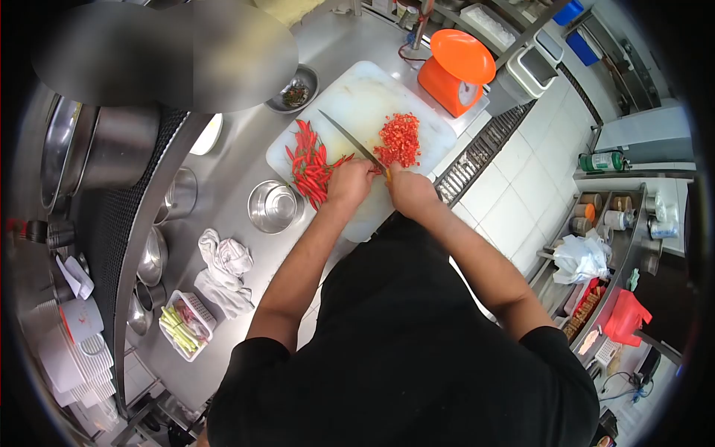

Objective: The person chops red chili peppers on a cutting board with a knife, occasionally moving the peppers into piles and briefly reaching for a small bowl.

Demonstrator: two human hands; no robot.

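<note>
A white cutting board [363, 86] lies on the steel counter. Whole red chilies [307, 165] are heaped on its left side, and a pile of chopped red chili [398, 139] sits on the right. My right hand [410, 191] is closed round the handle of a kitchen knife [350, 137], whose blade slants across the board toward the far left. Close beside it, my left hand [351, 182] presses its curled fingers on a few red chilies near the knife. The exact grip of the left fingertips is partly hidden.
An orange kitchen scale [447, 86] stands past the board's far right corner. Left of the board are a steel bowl [274, 207], a bowl with dark scraps [296, 91], a crumpled cloth [223, 272] and a white basket of cut vegetables [195, 309]. Shelves [603, 246] stand at the right.
</note>
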